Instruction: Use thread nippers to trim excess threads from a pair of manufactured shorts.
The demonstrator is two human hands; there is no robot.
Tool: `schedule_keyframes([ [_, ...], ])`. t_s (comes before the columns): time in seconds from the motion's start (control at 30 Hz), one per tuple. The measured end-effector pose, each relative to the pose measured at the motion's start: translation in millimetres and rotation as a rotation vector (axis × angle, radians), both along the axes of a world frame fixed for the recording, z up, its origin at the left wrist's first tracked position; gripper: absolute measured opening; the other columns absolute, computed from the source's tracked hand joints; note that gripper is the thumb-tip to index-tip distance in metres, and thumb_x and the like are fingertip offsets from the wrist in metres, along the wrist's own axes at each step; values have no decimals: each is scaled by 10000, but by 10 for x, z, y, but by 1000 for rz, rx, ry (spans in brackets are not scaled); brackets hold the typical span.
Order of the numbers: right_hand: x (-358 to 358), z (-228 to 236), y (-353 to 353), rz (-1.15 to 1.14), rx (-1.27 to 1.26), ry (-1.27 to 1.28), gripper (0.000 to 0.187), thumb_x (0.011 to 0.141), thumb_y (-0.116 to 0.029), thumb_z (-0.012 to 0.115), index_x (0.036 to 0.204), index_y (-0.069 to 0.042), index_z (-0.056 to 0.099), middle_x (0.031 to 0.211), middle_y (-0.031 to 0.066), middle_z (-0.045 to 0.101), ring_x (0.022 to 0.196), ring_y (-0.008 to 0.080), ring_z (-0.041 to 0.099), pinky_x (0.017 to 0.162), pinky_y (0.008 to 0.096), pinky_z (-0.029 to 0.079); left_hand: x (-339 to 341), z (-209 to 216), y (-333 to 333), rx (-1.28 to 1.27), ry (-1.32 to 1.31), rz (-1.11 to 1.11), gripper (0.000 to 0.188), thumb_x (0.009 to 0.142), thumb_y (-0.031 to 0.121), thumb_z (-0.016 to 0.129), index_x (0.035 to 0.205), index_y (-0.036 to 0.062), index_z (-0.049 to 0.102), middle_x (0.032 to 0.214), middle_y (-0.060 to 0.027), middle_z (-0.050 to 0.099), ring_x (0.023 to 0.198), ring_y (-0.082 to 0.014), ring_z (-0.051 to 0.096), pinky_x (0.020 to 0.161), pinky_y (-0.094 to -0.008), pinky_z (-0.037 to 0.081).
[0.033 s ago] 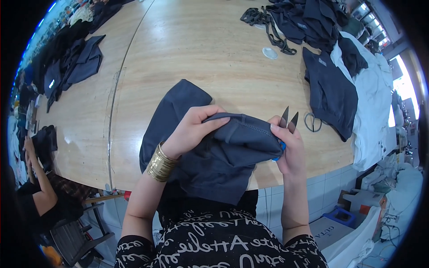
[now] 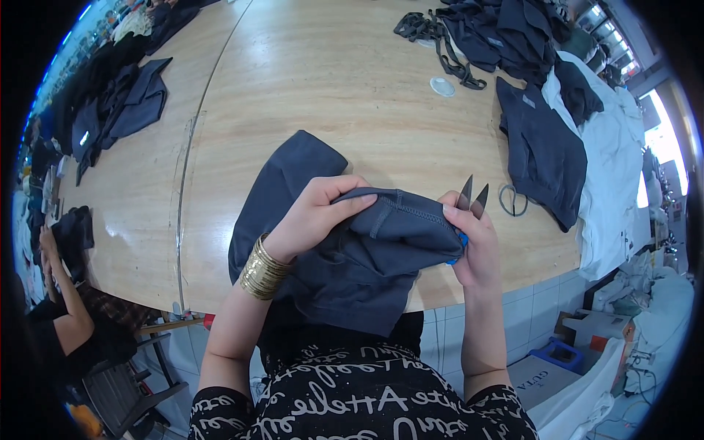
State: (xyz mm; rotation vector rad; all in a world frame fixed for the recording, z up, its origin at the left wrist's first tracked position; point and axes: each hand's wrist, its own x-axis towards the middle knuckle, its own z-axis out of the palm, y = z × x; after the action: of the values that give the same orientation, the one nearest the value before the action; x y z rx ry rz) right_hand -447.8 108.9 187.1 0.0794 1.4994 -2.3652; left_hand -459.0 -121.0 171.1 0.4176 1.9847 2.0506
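Observation:
A dark grey garment (image 2: 414, 235) lies bunched on the near edge of the table, hanging over toward my lap. Thumb and fingers of my left hand (image 2: 312, 216) pinch its folded edge, close to a stitched seam. My right hand (image 2: 478, 249) grips the same edge farther right, thumb on top. Tucked in that hand are thread snips (image 2: 466, 193), their two dark blades pointing up and apart from the cloth. Only bits of their blue handle show below the fingers. Gold bangles (image 2: 264, 271) circle my left wrist.
Scissors with dark loop handles (image 2: 512, 200) lie by a folded dark garment (image 2: 543, 147) at right. White cloth (image 2: 616, 161) hangs over that side. Dark straps (image 2: 455, 66) and a round white disc (image 2: 442, 87) sit farther back. Another person's arm (image 2: 70, 282) is at far left.

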Motion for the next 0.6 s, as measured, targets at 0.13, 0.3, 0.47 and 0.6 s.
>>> schedule_keyframes([
  [0.13,-14,-16,42,51,-17,9,74,840,-110,594,868,-41,594,741,-13,588,626,25,516,538,165,393,13,17,-21,36,-52,-31,223,918,171,569,945,-42,629,804,9,619,770,-32,500,730,-202,428],
  [0.3,-29,1,59,31,25,-6,65,843,-106,592,851,-42,596,747,-16,591,630,35,522,554,176,404,23,27,-36,38,-97,-69,247,923,183,561,983,-46,634,833,0,635,787,-35,513,749,-202,434],
  [0.47,-54,-62,-2,-50,333,119,95,831,-109,637,804,-28,594,709,5,586,609,68,518,550,216,405,80,76,4,207,-295,-50,286,931,195,552,1047,-54,632,918,-2,656,836,-38,541,790,-202,448],
  [0.6,-26,-139,-46,-80,981,587,207,798,-151,703,794,12,576,646,65,518,599,101,473,553,243,386,168,4,60,192,-305,-19,270,923,202,568,1000,-48,638,868,23,631,799,-26,510,742,-199,434],
])
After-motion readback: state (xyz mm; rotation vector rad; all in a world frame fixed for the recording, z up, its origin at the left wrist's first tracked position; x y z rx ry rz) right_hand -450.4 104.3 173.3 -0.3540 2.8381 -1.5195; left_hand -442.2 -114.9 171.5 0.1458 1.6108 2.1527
